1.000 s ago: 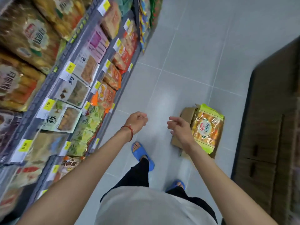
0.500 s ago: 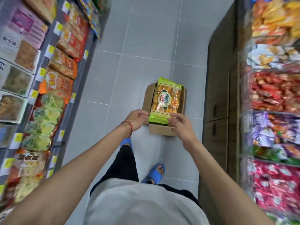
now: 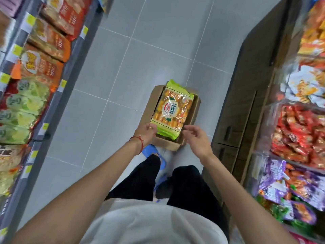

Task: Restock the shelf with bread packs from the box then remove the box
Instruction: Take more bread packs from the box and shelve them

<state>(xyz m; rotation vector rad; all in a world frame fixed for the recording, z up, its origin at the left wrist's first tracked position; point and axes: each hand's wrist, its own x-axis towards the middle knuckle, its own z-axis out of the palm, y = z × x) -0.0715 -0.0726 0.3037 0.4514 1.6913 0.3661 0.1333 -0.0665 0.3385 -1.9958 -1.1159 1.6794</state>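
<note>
Loosely curled and holding nothing, my right hand (image 3: 195, 136) hangs just above the near right corner of the box (image 3: 148, 107), its fingertips close to the bread pack (image 3: 173, 110) but apart from it. My left hand (image 3: 146, 132) sits at the near left corner with its fingers bent in against the pack's green edge. I cannot tell whether they pinch the wrapper or only touch it. A red string bracelet (image 3: 139, 141) circles that wrist.

The bread pack lies flat and face up in the open cardboard box, its far green seal sticking out over the far wall. It is clear plastic with orange-brown bread showing through and a round label in the middle. The box rests on the grey tiled floor (image 3: 109, 85) at my 12 o'clock, turned a little so its far end points toward 1 o'clock.

At the box's 6 o'clock, my blue slipper (image 3: 152, 152) shows below the left wrist.

At my 9 o'clock runs the left shelf (image 3: 74, 58), carrying orange packs (image 3: 51, 41) and green packs (image 3: 26, 103) behind yellow price tags (image 3: 63, 83). At 3 o'clock stands a wooden cabinet (image 3: 246, 85), and beyond it are red packs (image 3: 299, 134) and purple packs (image 3: 277, 182), blurred.
</note>
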